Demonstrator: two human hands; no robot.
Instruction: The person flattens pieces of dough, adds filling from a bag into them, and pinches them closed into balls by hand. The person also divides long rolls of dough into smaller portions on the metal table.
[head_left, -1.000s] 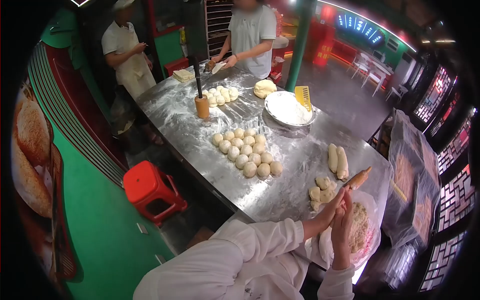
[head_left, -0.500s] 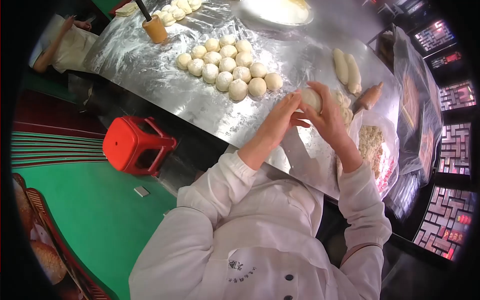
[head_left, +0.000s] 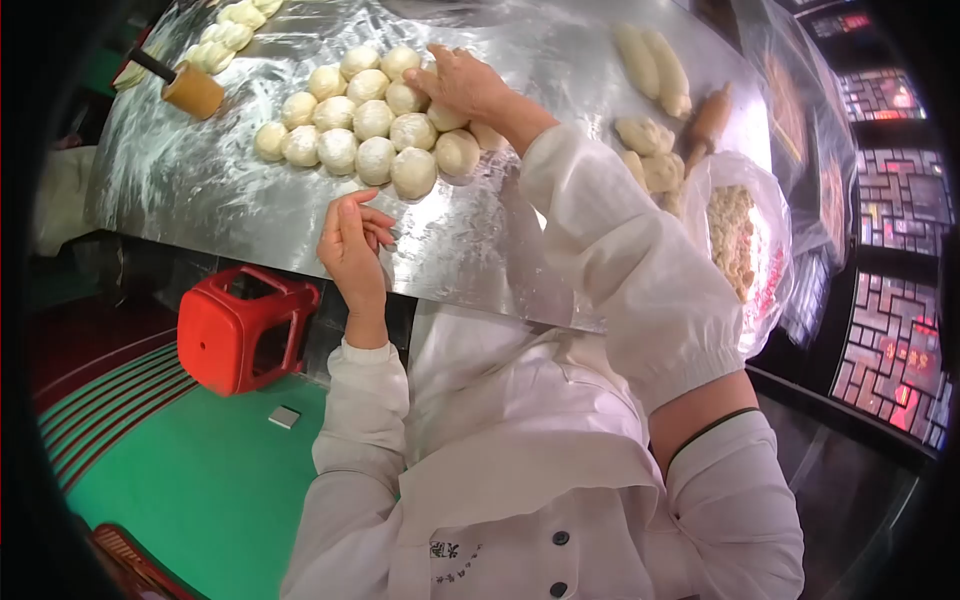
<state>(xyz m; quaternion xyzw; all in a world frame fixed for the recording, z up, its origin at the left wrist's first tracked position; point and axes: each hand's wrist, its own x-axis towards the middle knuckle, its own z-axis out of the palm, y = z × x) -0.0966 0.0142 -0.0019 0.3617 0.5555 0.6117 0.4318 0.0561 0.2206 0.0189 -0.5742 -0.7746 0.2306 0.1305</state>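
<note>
Floured round dough balls (head_left: 373,119) sit in a tight cluster of rows on the steel table. My right hand (head_left: 468,85) reaches across to the far right side of the cluster. Its thumb and fingers are around a dough ball (head_left: 431,68), which the hand partly hides. Nearer to me, my left hand (head_left: 352,238) hovers at the table's front edge, just below the cluster. Its fingers are loosely bent and apart, holding nothing.
Dough rolls (head_left: 655,70), dough lumps (head_left: 648,150), a rolling pin (head_left: 711,118) and a bag of filling (head_left: 733,240) lie to the right. A wooden mallet-like tool (head_left: 193,91) lies on the left. Below the table edge stands a red stool (head_left: 225,330).
My hands, together around a dough ball at the right before, have separated. The right hand has moved to the cluster with the ball, and the left has dropped back empty. The view has shifted.
</note>
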